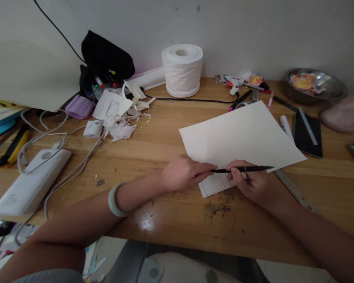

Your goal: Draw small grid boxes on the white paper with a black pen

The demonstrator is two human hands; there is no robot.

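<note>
My right hand [249, 182] is closed around a slim black pen [255, 168], held almost level above the paper. The pen's left end meets the fingertips of my left hand [185, 173], which are pinched together there. Under both hands lies a white sheet of paper [238, 131], tilted on the desk. Its near left corner carries thin drawn rectangles, partly covered by my fingers. A metal ruler [292, 188] sticks out from beneath the sheet beside my right wrist.
Paper scraps [120, 114], a toilet roll [183, 72] and a glue gun [234, 84] line the back of the wooden desk [165, 220]. A metal bowl [336, 88] stands at back right. A white power bank [32, 182] with cables lies left.
</note>
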